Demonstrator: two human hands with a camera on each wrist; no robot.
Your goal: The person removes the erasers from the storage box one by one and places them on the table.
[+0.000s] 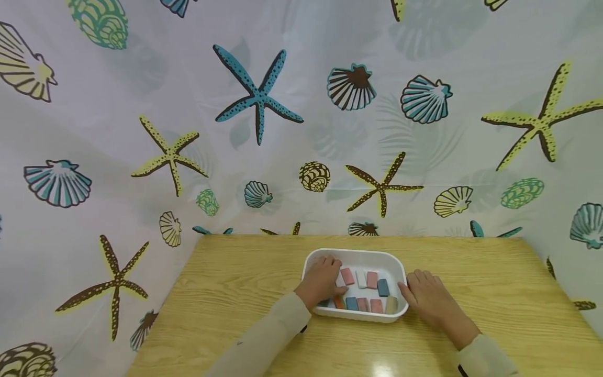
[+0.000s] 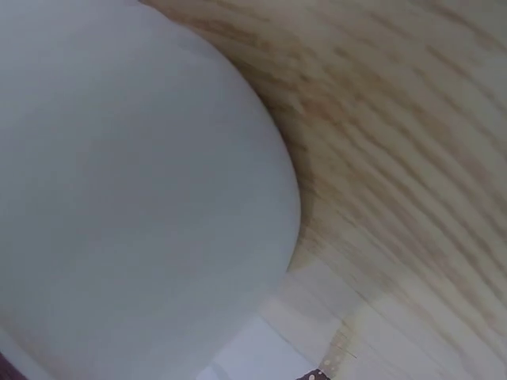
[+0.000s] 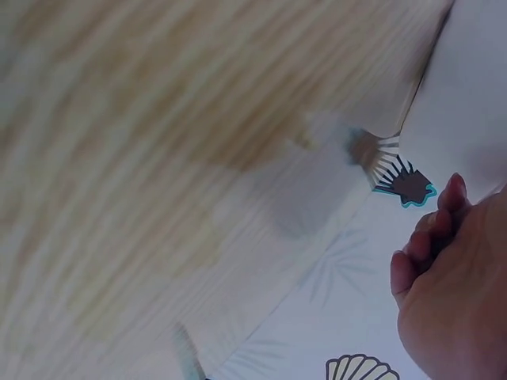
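Sleeved arms reached to a white tray (image 1: pixel 398 264) of coloured blocks (image 1: pixel 361 303) on the wooden surface (image 1: pixel 235 293).
Left hand (image 1: pixel 322 280) lay inside, fingers curled over blocks, apparently picking; right hand (image 1: pixel 426 296) rested flat against the tray's side. Lifting next would call for a clean pinch.

My head view is bright and evenly lit, bowed at its edges, with glare on the table (image 1: pixel 383 364). Both my wrist views are blurred, too close to focus.
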